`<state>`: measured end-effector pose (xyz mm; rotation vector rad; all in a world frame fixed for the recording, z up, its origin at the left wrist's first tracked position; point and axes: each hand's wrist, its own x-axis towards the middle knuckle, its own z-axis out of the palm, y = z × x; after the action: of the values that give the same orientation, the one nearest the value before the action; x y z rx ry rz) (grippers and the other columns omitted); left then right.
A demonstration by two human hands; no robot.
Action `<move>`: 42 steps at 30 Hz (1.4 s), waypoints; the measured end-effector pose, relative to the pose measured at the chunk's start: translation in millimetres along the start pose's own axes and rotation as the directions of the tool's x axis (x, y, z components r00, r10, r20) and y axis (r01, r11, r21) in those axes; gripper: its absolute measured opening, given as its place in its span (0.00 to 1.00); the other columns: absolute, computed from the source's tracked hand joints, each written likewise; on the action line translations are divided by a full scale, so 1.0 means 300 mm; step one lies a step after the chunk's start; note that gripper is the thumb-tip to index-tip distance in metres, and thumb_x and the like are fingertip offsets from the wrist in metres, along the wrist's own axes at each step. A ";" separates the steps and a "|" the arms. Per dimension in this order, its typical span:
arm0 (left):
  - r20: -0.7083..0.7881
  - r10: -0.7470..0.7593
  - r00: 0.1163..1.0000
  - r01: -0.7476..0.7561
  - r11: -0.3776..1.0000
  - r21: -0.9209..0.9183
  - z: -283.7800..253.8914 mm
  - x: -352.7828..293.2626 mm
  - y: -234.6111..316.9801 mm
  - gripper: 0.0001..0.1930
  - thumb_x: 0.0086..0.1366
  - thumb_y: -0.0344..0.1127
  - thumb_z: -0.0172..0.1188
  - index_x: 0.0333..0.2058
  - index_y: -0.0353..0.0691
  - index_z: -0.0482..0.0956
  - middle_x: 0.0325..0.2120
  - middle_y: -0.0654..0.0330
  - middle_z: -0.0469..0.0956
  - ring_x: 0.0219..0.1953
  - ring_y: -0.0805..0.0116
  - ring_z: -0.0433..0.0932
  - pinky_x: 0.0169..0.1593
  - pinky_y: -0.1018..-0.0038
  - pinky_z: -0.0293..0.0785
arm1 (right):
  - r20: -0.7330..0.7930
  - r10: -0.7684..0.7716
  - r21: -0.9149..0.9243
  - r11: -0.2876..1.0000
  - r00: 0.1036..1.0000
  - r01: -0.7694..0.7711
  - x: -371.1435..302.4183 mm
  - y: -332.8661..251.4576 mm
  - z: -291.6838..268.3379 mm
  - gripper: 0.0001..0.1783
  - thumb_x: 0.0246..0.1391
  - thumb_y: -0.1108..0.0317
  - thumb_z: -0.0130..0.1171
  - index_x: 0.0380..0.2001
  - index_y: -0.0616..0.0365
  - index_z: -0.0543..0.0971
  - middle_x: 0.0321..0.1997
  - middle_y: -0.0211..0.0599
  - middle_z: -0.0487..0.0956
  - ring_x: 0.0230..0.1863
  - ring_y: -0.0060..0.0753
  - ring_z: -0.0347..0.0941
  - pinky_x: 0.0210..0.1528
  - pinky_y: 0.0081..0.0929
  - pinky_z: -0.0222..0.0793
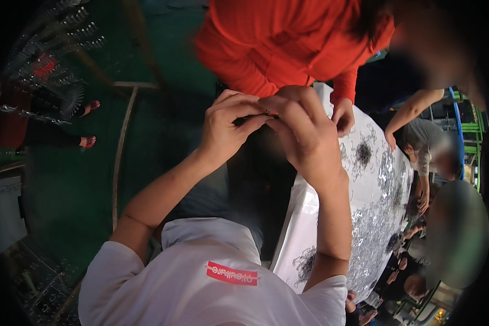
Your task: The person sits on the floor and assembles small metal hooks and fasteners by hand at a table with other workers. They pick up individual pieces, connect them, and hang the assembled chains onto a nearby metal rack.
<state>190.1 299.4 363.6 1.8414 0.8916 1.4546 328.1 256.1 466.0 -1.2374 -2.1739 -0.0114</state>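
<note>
Both my hands are raised in front of me, fingertips meeting just left of the white-covered table. My left hand (229,126) is closed in a pinch, thumb against the fingers. My right hand (308,130) pinches at the same spot from the other side. Something small and dark shows between the fingertips, too tiny to name. Beside my right forearm, the white table (301,220) carries loose heaps of small, thin bent wire pieces (383,228), with a darker clump (364,154) near its far end.
Across from me stands a person in a red top (288,43), one hand (342,117) at the table's edge. Several other people line the table's right side, one arm (412,111) reaching over it. A metal frame (124,141) and hanging wire parts (54,65) are on the left, above a green floor (81,179).
</note>
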 end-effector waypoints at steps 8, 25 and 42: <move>-0.257 0.054 0.965 -0.032 0.996 0.087 -0.124 0.099 -0.077 0.07 0.46 0.27 0.68 0.28 0.40 0.83 0.30 0.65 0.81 0.35 0.67 0.75 0.40 0.72 0.70 | -0.193 0.243 0.203 0.958 0.951 -0.203 0.124 -0.002 0.200 0.09 0.44 0.78 0.65 0.32 0.61 0.79 0.30 0.37 0.74 0.24 0.28 0.71 0.24 0.24 0.66; -0.473 0.169 0.865 0.050 0.908 0.416 -0.418 0.067 0.035 0.18 0.49 0.30 0.65 0.41 0.41 0.79 0.44 0.61 0.75 0.44 0.62 0.72 0.50 0.66 0.63 | -0.235 0.182 0.612 0.791 0.955 0.000 0.350 -0.186 0.406 0.03 0.57 0.75 0.53 0.31 0.63 0.72 0.34 0.34 0.71 0.34 0.23 0.67 0.33 0.17 0.64; -0.351 -0.655 0.669 0.586 0.176 0.791 -0.346 -1.325 -0.451 0.20 0.65 0.50 0.46 0.49 0.46 0.72 0.50 0.60 0.68 0.56 0.62 0.61 0.59 0.40 0.46 | 0.111 -0.251 0.905 0.425 0.962 0.006 0.797 -0.763 0.330 0.06 0.58 0.66 0.56 0.33 0.56 0.74 0.24 0.18 0.67 0.24 0.10 0.58 0.26 0.12 0.52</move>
<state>5.6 61.0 53.3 1.6631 2.3446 0.3029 12.9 342.5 577.7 -0.4086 -1.9192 1.1649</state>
